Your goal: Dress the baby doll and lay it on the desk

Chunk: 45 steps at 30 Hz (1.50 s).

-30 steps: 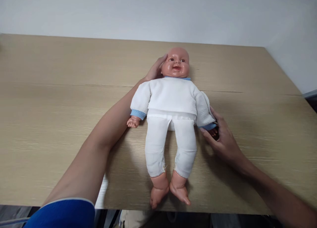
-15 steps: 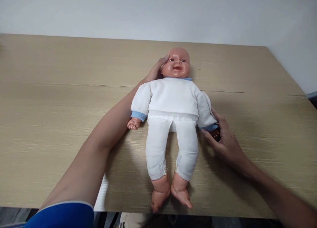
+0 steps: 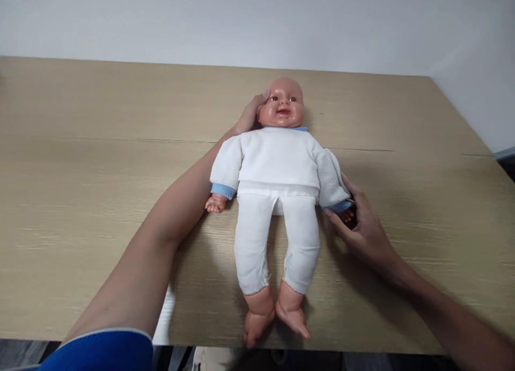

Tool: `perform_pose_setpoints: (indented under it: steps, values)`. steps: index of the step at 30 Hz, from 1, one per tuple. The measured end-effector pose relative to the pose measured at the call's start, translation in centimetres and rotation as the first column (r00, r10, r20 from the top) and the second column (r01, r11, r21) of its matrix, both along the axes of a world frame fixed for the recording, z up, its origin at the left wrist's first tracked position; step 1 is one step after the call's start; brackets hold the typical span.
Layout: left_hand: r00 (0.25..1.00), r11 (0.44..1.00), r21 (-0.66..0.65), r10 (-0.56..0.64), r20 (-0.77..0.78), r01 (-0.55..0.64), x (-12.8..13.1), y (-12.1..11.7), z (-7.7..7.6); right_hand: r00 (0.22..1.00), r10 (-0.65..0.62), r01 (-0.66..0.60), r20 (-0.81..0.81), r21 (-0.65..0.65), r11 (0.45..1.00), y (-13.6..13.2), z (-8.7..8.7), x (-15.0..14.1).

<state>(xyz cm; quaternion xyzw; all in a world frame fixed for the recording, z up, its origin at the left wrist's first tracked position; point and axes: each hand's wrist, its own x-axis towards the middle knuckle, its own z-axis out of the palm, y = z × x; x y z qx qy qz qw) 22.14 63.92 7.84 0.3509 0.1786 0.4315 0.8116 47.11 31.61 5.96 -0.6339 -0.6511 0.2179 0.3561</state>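
A baby doll in a white top with blue cuffs and white trousers lies face up on the wooden table, bare feet toward me at the near edge. My left hand cups the side and back of the doll's head. My right hand grips the doll's small hand and blue cuff at the right side of its body. The doll's other arm rests free beside my left forearm.
A plain white wall rises behind the table's far edge. The table's right edge runs diagonally at the far right. Below the near edge, a white strip and a bit of floor show under my left arm.
The doll's head and body have shifted slightly to the left under my hands. Both hands keep the same holds.
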Motion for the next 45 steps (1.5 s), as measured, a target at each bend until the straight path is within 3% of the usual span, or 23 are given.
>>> perform_pose_setpoints:
  steps: [9,14,17,26,38,45]
  values:
    - [0.998,0.993,0.115,0.033,-0.051,-0.027,0.1,-0.3,0.3,1.0,-0.003,0.003,0.02,0.014,1.0,-0.2,0.1,-0.2]
    - [0.995,0.989,0.118,-0.087,-0.057,0.093,-0.2,-0.4,-0.1,0.998,-0.004,0.0,0.064,0.058,0.998,-0.1,0.1,-0.3]
    - [0.994,0.983,0.151,-0.1,-0.042,0.105,-0.4,-0.4,-0.2,0.997,0.003,-0.009,0.08,0.069,0.998,-0.1,0.1,-0.3]
    - [0.998,0.986,0.159,-0.053,-0.044,0.059,-0.5,0.1,-0.8,0.995,0.008,-0.013,0.096,0.049,0.999,-0.1,0.1,0.0]
    - [0.997,0.994,0.087,-0.066,-0.044,0.07,-0.6,-0.7,0.0,0.993,0.025,-0.03,0.119,0.038,0.999,0.0,0.4,0.1]
    - [0.994,0.986,0.148,-0.064,-0.093,0.077,-0.6,0.1,-0.4,0.991,0.032,-0.036,0.127,0.036,0.999,0.0,0.4,0.3]
